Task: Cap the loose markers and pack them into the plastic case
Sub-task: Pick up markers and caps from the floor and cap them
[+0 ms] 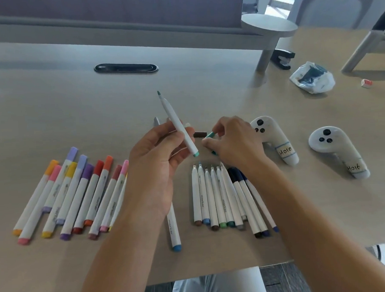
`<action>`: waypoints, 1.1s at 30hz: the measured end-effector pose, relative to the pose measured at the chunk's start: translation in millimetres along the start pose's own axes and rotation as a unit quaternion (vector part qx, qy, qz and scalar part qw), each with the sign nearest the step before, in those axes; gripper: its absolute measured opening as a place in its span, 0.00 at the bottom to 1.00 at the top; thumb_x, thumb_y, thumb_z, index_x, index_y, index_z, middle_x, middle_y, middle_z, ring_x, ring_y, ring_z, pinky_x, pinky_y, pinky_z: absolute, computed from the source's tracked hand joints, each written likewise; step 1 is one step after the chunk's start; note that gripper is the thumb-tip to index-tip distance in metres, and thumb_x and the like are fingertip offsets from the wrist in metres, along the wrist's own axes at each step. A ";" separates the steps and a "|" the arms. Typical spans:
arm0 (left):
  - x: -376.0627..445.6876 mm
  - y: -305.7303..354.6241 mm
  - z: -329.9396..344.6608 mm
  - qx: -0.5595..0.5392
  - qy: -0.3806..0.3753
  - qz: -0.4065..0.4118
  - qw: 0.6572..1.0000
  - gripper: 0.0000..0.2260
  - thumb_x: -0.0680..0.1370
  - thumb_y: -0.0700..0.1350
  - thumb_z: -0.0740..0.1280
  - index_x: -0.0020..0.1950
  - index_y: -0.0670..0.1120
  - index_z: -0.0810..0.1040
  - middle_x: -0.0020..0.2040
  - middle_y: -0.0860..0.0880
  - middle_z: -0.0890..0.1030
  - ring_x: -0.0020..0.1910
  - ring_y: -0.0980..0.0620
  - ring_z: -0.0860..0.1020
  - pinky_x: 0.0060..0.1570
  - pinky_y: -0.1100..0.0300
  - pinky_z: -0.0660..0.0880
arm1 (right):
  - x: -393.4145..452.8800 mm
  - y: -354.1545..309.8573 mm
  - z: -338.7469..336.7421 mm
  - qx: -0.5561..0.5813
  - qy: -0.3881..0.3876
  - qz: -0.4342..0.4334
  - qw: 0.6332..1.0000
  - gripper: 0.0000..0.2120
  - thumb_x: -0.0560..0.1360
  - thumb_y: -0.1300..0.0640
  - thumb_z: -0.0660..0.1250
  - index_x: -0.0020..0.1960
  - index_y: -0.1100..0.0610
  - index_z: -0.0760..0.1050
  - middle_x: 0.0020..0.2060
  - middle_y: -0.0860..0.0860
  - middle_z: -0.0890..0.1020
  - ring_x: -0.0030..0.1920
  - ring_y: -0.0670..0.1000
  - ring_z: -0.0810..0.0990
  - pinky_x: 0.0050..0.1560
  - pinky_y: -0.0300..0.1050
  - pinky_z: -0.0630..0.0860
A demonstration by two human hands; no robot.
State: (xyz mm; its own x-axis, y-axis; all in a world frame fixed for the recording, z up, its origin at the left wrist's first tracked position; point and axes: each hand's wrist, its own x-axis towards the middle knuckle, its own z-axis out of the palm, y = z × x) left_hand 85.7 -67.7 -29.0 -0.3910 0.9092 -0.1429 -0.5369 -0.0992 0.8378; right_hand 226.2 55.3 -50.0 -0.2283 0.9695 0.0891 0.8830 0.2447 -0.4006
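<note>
Bare table (75, 111) ahead, capped markers (74, 195) left, controllers (275, 140) (two) right

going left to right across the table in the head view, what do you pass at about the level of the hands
capped markers → left hand holding an uncapped teal marker → right hand pinching a teal cap → controller marked H010 → controller marked H016

Pale wood-look worktop (75, 106) with a black oval cable slot (126, 68) set in near the far edge. Behind it, a grey padded divider panel (115, 8). Small round grey side table (269, 25) off to the right, bright daylight beyond. Dark plank floor (288, 280) below.
</note>
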 end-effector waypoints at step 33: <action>-105.6 -8.6 -15.2 0.285 -0.032 0.080 0.955 0.09 0.79 0.37 0.70 0.53 0.50 0.86 0.39 0.50 0.86 0.36 0.52 0.83 0.40 0.62 0.81 | -133.8 -1.0 -65.4 0.569 0.030 -0.067 0.819 0.17 0.75 0.66 0.76 0.62 0.56 0.80 0.47 0.51 0.87 0.46 0.48 0.86 0.44 0.40 0.79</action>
State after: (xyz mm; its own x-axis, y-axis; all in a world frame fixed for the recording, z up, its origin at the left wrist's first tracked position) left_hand 120.3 -169.0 -29.1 -0.3780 0.9254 0.0273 0.0268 -0.0186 0.9995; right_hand 282.7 -73.9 -1.9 -0.2407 0.9424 0.2325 -0.1095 0.2116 -0.9712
